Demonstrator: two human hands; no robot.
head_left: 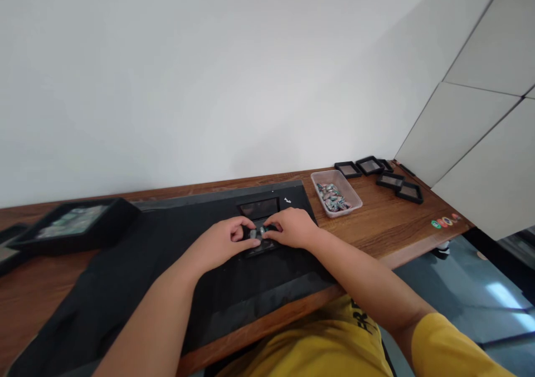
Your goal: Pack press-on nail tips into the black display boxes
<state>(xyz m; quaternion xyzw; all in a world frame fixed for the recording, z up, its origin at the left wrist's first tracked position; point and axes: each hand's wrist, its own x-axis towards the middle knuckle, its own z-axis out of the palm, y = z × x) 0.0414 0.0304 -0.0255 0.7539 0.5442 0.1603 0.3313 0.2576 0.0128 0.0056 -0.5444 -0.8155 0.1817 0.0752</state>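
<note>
Both my hands meet over a small open black case lying on a black mat. My left hand and my right hand have their fingers curled and pinch small shiny pieces between the fingertips, right above the lower half of the case. The case's lid lies flat just behind the hands. How the pieces sit in the case is hidden by my fingers.
A clear plastic tub of small shiny pieces stands right of the mat. Several empty black cases lie at the wooden table's far right corner. A black box with filled cases sits at the left. White wall behind.
</note>
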